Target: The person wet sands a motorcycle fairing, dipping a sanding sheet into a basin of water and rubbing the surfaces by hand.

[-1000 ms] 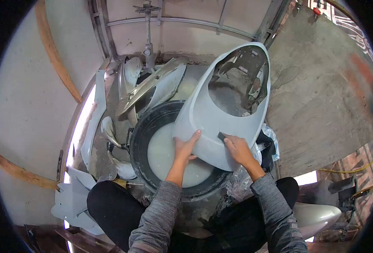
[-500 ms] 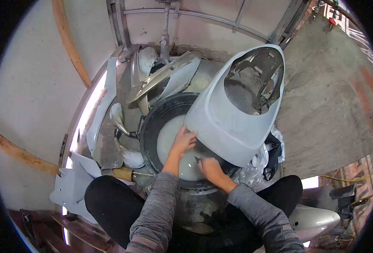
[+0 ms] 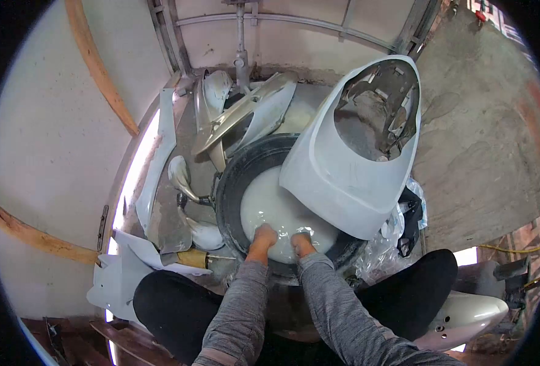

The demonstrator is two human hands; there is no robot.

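Note:
Both hands dip into cloudy, whitish water (image 3: 270,198) inside a black tub (image 3: 229,183). My left hand (image 3: 265,235) is sunk to about the knuckles, its fingers hidden under the surface. Close beside it on the right, my right hand (image 3: 302,241) is also partly under, and whatever it may hold cannot be seen. A large pale grey molded panel (image 3: 343,183), with a wide oval opening, leans across the tub's right side. Neither hand touches this panel.
Several silver and grey molded parts (image 3: 248,116) lie behind the tub. Two mirror-like pieces (image 3: 181,177) (image 3: 202,233) and a wooden-handled brush (image 3: 192,258) sit to the left. Clear plastic wrap (image 3: 376,253) is bunched at right, near a glossy silver part (image 3: 465,317).
My left hand has left the panel's edge and gone down into the water. My right hand, which held a small dark piece, has gone into the water too. The view shifted slightly.

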